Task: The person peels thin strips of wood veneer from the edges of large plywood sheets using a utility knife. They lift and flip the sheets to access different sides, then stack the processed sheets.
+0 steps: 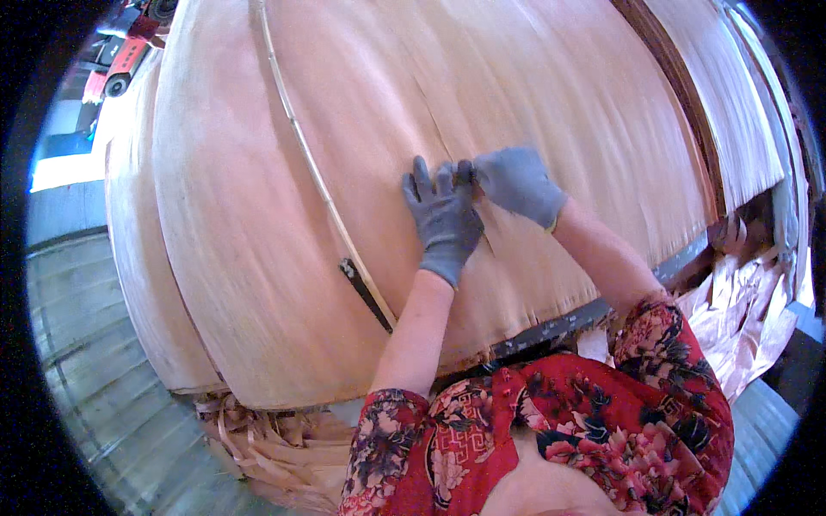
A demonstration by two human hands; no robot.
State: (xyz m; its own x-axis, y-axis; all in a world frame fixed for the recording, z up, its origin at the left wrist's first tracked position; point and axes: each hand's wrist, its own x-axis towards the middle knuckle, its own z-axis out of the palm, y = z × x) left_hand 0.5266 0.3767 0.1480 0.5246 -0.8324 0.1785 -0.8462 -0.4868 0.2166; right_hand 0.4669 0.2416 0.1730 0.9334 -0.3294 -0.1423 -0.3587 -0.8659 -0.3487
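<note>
A broad sheet of pale pinkish-tan wood veneer [344, 112] spreads out in front of me. A thin dark split [430, 112] runs down its middle to my hands. My left hand [445, 215], in a grey glove, lies flat on the sheet with its fingers spread, just left of the split. My right hand [520, 185], gloved alike, is closed with its fingertips down at the split, touching or close to the left fingers. What it pinches, if anything, is hidden. Left of my hands lies a long thin pale stick [303, 146], and beside its near end a narrow black tool [366, 292].
More veneer sheets [748, 112] lie at the right, past a dark brown strip [675, 77]. Torn veneer scraps [284, 447] hang below the near edge, with others [740, 310] at the right. A red vehicle [127, 58] stands at the far left, beyond the grey slatted floor [86, 344].
</note>
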